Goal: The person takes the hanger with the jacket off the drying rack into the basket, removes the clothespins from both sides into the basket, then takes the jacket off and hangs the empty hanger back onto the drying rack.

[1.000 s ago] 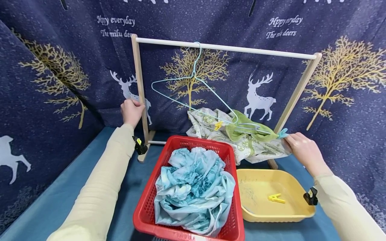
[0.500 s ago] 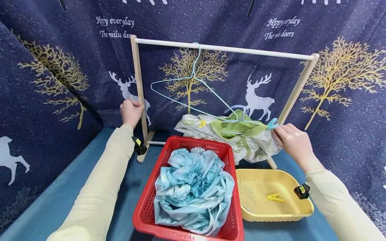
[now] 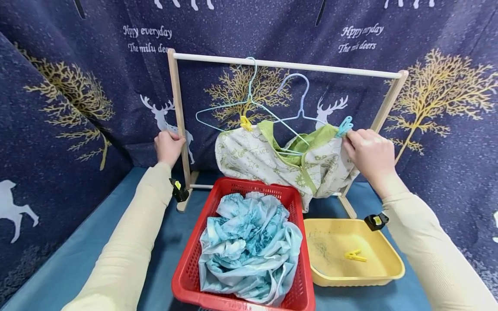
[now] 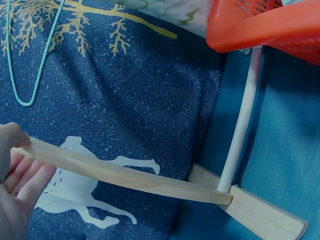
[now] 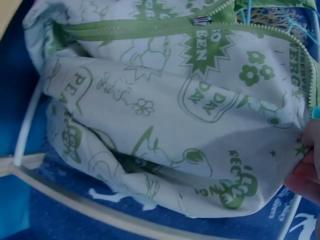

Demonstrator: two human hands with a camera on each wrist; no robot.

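Note:
My left hand (image 3: 169, 147) grips the left wooden post (image 4: 115, 172) of a small clothes rack (image 3: 327, 67). On the other side my right hand (image 3: 371, 153) pinches the shoulder of a white and green printed zip jacket (image 3: 249, 149), holding it up in front of the rack. A lavender hanger (image 3: 302, 101) is inside the jacket, its hook just below the rail. A blue clothespin (image 3: 344, 126) sits at the pinched shoulder, a yellow clothespin (image 3: 245, 123) at the other. The light-blue hanger (image 3: 250, 90) hangs bare on the rail, partly behind the jacket.
A red basket (image 3: 183, 268) with crumpled blue-and-white cloth (image 3: 249, 242) stands in front of the rack. To its right is a yellow tub (image 3: 373, 280) with a yellow clothespin (image 3: 355, 255) in it. A dark patterned curtain (image 3: 97, 26) hangs behind.
My right hand has raised the jacket and moved left, bringing the lavender hanger upright with its hook near the rail. My left hand stays on the post.

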